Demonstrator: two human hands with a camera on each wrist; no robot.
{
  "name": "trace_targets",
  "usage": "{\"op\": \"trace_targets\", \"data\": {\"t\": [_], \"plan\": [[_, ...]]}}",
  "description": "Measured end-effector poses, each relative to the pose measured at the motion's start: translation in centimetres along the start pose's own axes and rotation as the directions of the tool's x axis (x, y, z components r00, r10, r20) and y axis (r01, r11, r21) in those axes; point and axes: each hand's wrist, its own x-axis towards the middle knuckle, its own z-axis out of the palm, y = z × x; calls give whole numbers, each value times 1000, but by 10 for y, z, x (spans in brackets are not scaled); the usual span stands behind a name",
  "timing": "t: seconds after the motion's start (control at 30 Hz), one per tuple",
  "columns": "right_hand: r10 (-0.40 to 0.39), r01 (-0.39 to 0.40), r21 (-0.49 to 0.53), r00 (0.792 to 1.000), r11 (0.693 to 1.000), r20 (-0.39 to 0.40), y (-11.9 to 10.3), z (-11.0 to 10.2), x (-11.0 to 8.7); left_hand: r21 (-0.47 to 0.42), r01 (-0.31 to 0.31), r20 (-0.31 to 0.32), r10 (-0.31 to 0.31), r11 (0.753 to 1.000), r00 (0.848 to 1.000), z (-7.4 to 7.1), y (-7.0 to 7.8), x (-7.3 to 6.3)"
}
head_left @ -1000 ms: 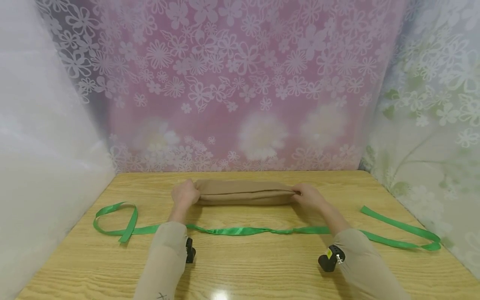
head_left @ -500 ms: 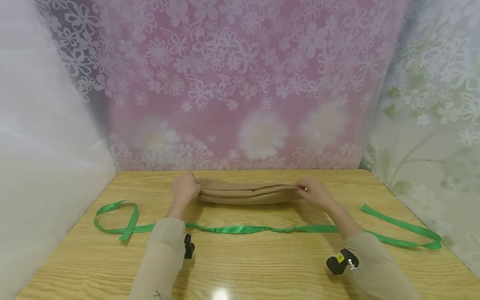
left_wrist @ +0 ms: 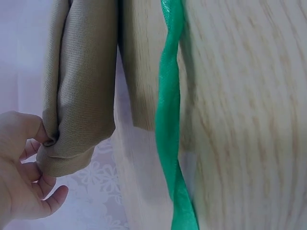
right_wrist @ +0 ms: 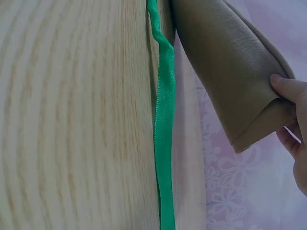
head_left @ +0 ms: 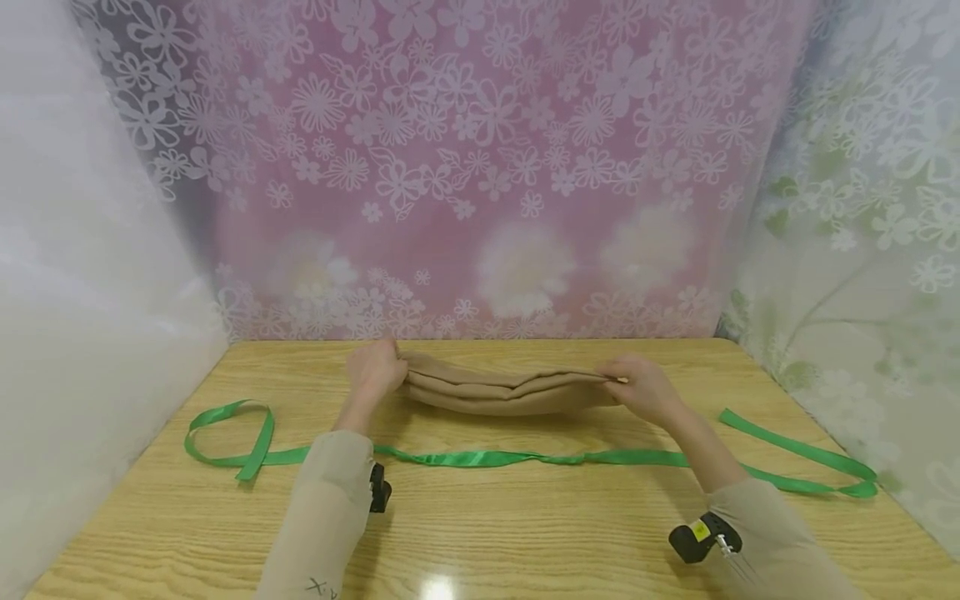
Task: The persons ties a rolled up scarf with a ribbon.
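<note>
A folded brown cloth point(head_left: 502, 396) stretches between both hands over the far part of the table, its middle sagging. My left hand point(head_left: 377, 369) grips its left end; in the left wrist view the thumb and fingers point(left_wrist: 34, 146) pinch the layered edge. At the other end my right hand point(head_left: 641, 387) pinches the upper edge, thumb on top, as the right wrist view shows on the cloth point(right_wrist: 235, 72). Nearer the person, a green ribbon point(head_left: 480, 459) lies across the table, slightly twisted in the middle and passing under both forearms.
The ribbon's left end loops on the wooden table point(head_left: 510, 533); its right end bends back near the right edge. White sheeting point(head_left: 97, 275) stands at the left, a pink floral curtain point(head_left: 480, 167) behind, a pale floral curtain point(head_left: 862, 275) at the right. Small black cameras point(head_left: 705, 537) sit on both wrists.
My right hand has moved to the right and my left hand slightly up. The cloth, nearly straight before, now sags in the middle with its folds showing more. The ribbon has stayed put.
</note>
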Motion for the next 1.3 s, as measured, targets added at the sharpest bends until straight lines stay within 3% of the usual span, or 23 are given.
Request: {"op": "trace_targets", "data": {"t": [0.1, 0.3, 0.57, 0.67, 0.77, 0.87, 1.0, 1.23, 1.3], "plan": [[-53, 54, 3, 997, 999, -51, -4, -2, -2, -4, -12, -5, 12, 1000, 1000, 1, 2, 1], [-189, 193, 11, 968, 981, -164, -16, -5, 0, 25, -33, -30, 34, 999, 999, 3, 7, 4], [-274, 289, 53, 942, 956, -195, -35, -14, 3, 39, -74, -32, 76, 996, 997, 3, 13, 4], [-367, 387, 59, 905, 920, -213, -43, -17, 4, 43, -109, -33, 110, 993, 993, 5, 16, 4], [-462, 490, 66, 853, 869, -242, -50, -18, 4, 31, -145, -49, 146, 989, 988, 7, 18, 4], [-517, 548, 62, 817, 834, -258, -57, -17, 3, 16, -169, -64, 170, 985, 983, 8, 21, 4], [-549, 575, 50, 800, 816, -243, -68, -17, 4, 7, -190, -50, 190, 982, 981, 8, 26, 3], [-635, 657, 57, 744, 751, -208, -91, -14, 8, 29, -229, -58, 231, 973, 971, 9, 39, 6], [-645, 665, 53, 739, 745, -195, -97, -13, 8, 36, -233, -56, 235, 972, 970, 8, 42, 6]]}}
